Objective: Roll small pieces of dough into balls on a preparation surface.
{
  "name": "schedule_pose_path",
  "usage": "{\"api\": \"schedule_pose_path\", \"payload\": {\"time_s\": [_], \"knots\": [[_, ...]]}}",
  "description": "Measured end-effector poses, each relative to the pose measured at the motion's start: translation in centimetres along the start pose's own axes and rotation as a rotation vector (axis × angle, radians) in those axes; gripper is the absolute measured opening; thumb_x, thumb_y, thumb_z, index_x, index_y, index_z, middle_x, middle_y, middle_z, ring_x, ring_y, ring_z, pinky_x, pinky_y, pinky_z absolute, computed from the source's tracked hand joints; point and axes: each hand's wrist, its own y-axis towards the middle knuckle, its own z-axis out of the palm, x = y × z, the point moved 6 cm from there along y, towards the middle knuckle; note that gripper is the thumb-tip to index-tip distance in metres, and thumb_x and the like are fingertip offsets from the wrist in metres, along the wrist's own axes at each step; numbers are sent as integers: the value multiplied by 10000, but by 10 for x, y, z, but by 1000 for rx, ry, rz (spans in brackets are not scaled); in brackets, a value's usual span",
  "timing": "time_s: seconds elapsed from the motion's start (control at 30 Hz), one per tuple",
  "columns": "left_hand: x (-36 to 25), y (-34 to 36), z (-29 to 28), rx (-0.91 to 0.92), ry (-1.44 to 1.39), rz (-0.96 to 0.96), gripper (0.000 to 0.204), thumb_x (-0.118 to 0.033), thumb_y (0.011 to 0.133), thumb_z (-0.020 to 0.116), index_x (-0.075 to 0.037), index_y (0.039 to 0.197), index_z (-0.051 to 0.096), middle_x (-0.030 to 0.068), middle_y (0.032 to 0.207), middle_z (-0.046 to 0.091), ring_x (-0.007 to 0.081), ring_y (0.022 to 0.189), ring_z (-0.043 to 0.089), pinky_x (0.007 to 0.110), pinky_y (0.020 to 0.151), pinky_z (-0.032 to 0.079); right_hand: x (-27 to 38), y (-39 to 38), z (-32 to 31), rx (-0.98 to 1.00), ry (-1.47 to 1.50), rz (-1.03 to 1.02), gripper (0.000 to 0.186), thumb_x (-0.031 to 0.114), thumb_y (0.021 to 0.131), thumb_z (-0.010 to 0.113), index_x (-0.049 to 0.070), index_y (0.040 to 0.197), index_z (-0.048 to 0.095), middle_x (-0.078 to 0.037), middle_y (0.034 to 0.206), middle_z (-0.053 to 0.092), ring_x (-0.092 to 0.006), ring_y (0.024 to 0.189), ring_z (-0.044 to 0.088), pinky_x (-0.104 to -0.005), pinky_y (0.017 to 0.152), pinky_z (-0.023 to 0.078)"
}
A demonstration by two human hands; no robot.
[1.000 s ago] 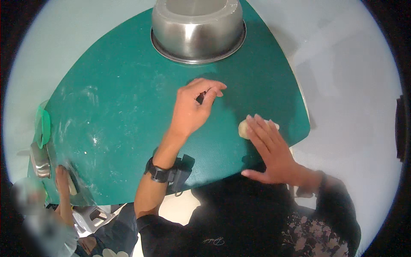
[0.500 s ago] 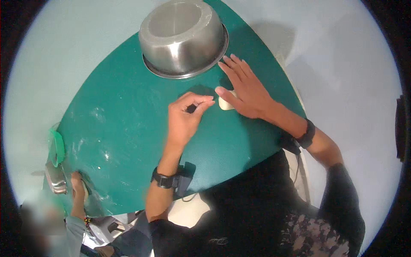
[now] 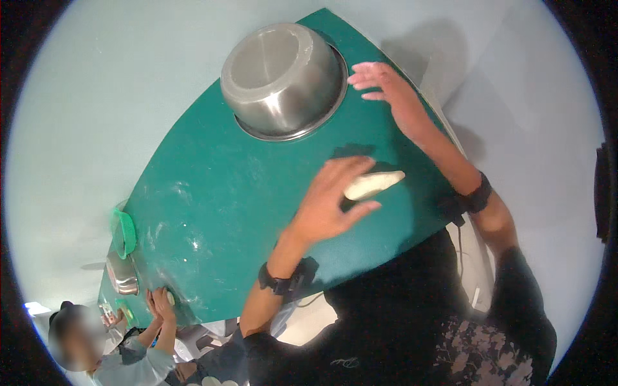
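A pale, elongated piece of dough (image 3: 374, 185) lies on the green table in front of me. My left hand (image 3: 328, 199) is over its left end, thumb apart from the fingers. The fingers overlap that end, so I cannot tell whether they press on it. Farther off, my right hand (image 3: 386, 90) is raised beside the rim of an upturned steel bowl (image 3: 283, 83), fingers loosely spread with nothing in them. It looks slightly blurred.
The green table (image 3: 219, 167) bears whitish, flour-like smears on its left part. At its left edge are a green basket (image 3: 124, 233) and a steel container (image 3: 122, 273). A co-worker (image 3: 138, 360) has both hands on a pale piece at the lower left.
My right hand has left the dough and risen toward the bowl. My left hand has opened from a pinch and moved right over the dough, which now shows longer. The view has shifted.
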Motion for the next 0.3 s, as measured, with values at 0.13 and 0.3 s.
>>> {"api": "schedule_pose_path", "payload": {"time_s": [0.13,0.3], "knots": [[-13,9,36,56,166,126,553,-262,933,842,-92,1431,674,137,1294,685,350,1151,628,457,1035,525,-32,-1,2,-2,78,150,503,462,1165,448,72,1426,628,-92,1210,747,-210,1148,701,-387,1031,544],[2,9,47,136,288,84,505,-266,945,836,-158,1418,697,128,1263,664,327,1108,620,446,991,533,-46,2,-7,93,-32,257,575,482,1172,424,38,1498,590,-107,1313,733,-205,1211,684,-380,1049,527]]}}
